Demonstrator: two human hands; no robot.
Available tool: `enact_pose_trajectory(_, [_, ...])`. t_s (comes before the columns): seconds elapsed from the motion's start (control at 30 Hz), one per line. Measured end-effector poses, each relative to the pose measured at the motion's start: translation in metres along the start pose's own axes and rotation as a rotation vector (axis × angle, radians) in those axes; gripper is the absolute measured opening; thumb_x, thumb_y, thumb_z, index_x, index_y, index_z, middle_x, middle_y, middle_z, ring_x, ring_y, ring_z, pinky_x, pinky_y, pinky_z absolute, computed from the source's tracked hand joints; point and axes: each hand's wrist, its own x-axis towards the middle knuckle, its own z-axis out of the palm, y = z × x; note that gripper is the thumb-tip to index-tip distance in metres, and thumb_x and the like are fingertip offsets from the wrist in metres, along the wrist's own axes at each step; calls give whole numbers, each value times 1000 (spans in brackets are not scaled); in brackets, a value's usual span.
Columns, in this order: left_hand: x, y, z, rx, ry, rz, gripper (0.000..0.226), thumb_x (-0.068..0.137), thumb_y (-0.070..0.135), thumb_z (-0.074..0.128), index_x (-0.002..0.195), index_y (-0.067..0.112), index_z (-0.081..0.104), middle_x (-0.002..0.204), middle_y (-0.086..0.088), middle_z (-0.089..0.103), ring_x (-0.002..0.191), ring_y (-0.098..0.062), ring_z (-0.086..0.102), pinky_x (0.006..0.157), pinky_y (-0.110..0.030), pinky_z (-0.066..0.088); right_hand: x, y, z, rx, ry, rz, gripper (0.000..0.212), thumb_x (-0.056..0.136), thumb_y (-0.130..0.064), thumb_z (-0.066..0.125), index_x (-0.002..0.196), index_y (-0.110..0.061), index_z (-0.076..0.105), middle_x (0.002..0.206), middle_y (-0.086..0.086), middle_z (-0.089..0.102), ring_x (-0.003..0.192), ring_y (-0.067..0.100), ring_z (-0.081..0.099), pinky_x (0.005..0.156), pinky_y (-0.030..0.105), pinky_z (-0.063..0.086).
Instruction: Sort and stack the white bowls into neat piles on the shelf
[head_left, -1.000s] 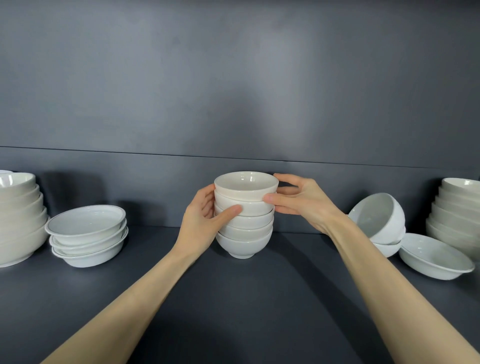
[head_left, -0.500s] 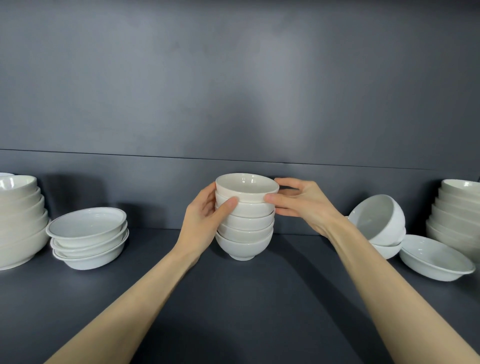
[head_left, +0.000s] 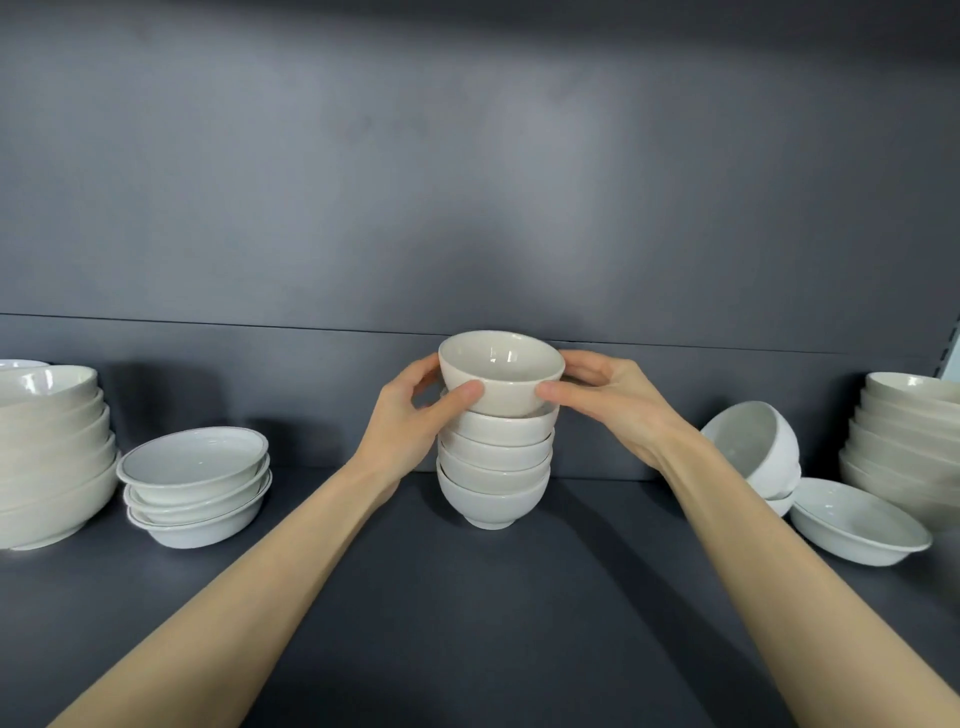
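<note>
While both hands grip it, top bowl (head_left: 501, 374) sits tilted toward the camera on the centre stack (head_left: 493, 467) of four bowls on the shelf (head_left: 467, 623). Left hand (head_left: 410, 421): thumb on the front wall, fingers curled round the back; right hand (head_left: 613, 400) mirrors that. Base looks partly seated, contact hidden. Left of the centre stack: shallow-bowl pile (head_left: 195, 483), then deep-bowl pile (head_left: 52, 457). Right of it: tipped bowls (head_left: 753, 447), single shallow bowl (head_left: 857, 527), far pile (head_left: 904, 447).

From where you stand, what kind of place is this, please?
Probably a tableware storage shelf, perhaps in a kitchen or shop. The dark shelf with a plain back panel carries white bowls in piles: large bowls, shallow bowls, small bowls.
</note>
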Motion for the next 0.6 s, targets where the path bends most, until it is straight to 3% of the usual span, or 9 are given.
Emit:
enact_pose_trajectory(0.13, [-5, 19, -6, -35, -13, 59, 52, 85, 21, 71, 133, 16, 53, 126, 12, 62, 117, 0, 57, 95, -16, 48, -11, -22, 4, 13, 2, -64, 43, 79, -10, 75, 120, -18, 65, 116, -8, 69, 105, 1, 65, 80, 7, 49])
enact_pose_trajectory(0.27, [-25, 31, -14, -60, -35, 98, 60, 80, 12, 75, 134, 19, 50, 127, 12, 61, 116, 0, 58, 98, -18, 47, -28, -36, 13, 13, 23, -118, 34, 81, -14, 74, 114, -21, 67, 114, -8, 70, 105, 7, 67, 92, 20, 49])
enact_pose_trajectory(0.47, [-60, 51, -29, -148, -5, 106, 55, 82, 4, 72, 131, 18, 49, 121, 15, 59, 100, 9, 63, 79, -11, 50, -53, -49, 33, 55, 51, -134, 33, 78, -23, 76, 110, -22, 68, 113, -4, 71, 105, 12, 67, 98, 35, 49])
enact_pose_trajectory(0.6, [-82, 62, -42, -144, 24, 103, 57, 83, 3, 71, 134, 11, 47, 124, 6, 58, 95, 12, 63, 74, -9, 49, -69, -60, 51, 114, 20, -143, 55, 63, -37, 78, 112, -18, 65, 116, -2, 69, 102, 12, 68, 96, 34, 51])
